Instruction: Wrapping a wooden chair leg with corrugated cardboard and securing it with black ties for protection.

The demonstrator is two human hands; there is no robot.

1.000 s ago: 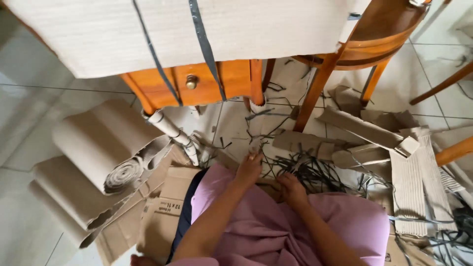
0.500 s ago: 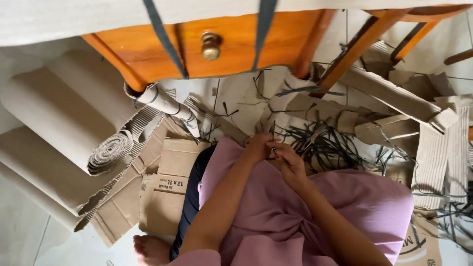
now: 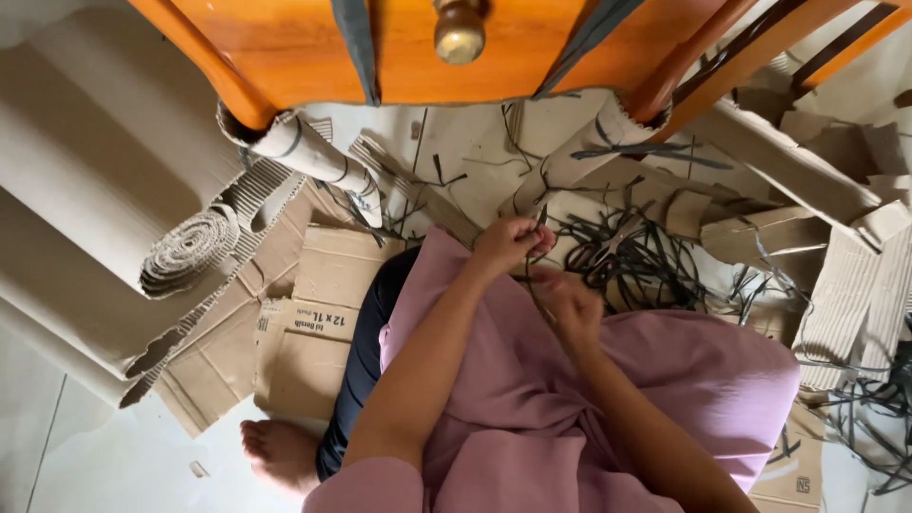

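Your left hand point(image 3: 510, 242) pinches a thin dark strip point(image 3: 540, 220) between its fingers point(image 3: 543, 237), standing just above them. Your right hand point(image 3: 575, 306) below looks curled around its lower run, blurred. Loose dark strips point(image 3: 635, 256) lie just beyond.

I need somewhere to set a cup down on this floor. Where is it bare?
Bare tile lies lower left, between the corrugated roll, flattened box and bare foot. Ahead of both hands, dark strips and cardboard offcuts crowd the floor.

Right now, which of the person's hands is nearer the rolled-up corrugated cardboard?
Left. The left hand is across the flattened box from the cardboard roll; the right hand lies farther away, beyond the left.
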